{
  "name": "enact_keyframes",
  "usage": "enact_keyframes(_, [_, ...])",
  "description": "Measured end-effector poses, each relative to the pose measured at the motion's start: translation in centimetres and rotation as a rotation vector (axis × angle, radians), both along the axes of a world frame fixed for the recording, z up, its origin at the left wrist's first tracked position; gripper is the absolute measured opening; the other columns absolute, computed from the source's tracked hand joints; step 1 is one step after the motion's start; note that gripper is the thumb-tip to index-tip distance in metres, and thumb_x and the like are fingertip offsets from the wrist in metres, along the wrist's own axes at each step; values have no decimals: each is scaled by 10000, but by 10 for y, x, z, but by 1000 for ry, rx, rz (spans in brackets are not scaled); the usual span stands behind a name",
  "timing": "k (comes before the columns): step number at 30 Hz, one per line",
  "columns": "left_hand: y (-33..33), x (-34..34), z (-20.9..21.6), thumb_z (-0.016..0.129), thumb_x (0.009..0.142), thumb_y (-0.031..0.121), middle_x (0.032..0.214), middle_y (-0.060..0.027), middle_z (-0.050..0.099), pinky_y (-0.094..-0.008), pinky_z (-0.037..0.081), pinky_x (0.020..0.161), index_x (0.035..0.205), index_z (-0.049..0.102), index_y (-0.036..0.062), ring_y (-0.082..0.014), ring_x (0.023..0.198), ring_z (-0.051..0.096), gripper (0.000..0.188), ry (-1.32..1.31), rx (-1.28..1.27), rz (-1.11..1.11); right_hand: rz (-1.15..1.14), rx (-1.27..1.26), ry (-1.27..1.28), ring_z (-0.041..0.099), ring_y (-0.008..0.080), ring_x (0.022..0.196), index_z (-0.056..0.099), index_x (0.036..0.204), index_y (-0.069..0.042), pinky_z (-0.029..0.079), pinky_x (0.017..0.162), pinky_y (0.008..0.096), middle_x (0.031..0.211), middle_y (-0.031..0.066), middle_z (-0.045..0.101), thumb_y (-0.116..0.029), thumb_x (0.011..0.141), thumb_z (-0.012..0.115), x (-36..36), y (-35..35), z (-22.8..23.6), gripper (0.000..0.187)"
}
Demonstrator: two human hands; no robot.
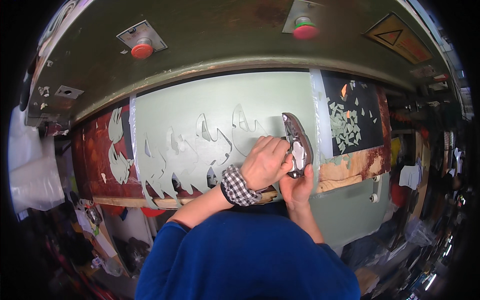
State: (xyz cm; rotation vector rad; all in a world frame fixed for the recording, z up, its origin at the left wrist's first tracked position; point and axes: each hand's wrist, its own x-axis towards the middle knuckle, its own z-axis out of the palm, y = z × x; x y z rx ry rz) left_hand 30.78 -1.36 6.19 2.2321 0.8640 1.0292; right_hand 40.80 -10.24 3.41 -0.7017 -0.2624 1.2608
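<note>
A shoe-part-shaped metal cutting die (304,135) with a brown outer side stands tilted over the right part of a pale green sheet (200,92). My right hand (298,189) grips its near end from below, thumb along the side. My left hand (267,161), with a checked scrunchie (241,186) at the wrist, crosses to the die's left edge. Its fingers are curled and pinched there; what lies between the fingertips is hidden. Several curved cut-outs run across the sheet to the left of the die, and its near edge hangs in ragged strips.
Stacked pale cut pieces (119,167) lie at the left on a dark red board (95,150). Small pale scraps (345,127) and orange bits cover a black mat at the right. Above the sheet hangs a green machine beam (215,35) with two red push buttons (142,49).
</note>
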Motion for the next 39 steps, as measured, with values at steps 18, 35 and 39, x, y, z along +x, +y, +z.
enact_keyframes(18, [-21,-152,-10,695,814,57,768,2,573,-223,422,580,1001,618,55,-71,653,499,203,-49,-862,50,-16,8,-1738,477,343,1204,423,1329,33,403,1015,427,1280,200,492,-82,540,852,56,66,-14,905])
enact_keyframes(35, [-92,-303,-76,599,890,122,887,-153,497,-403,424,775,1034,498,-33,-321,817,507,234,183,44,1167,-723,46,-1917,102,523,1360,51,1456,75,120,1100,569,1468,379,32,-475,898,538,24,114,90,923])
enact_keyframes(39, [-49,-297,-56,569,920,156,999,-202,555,-411,442,817,1109,491,-26,-368,895,551,274,124,-10,1181,-845,97,-1869,40,519,1377,-22,1462,50,97,1101,584,1474,377,-28,-461,884,577,10,133,97,977])
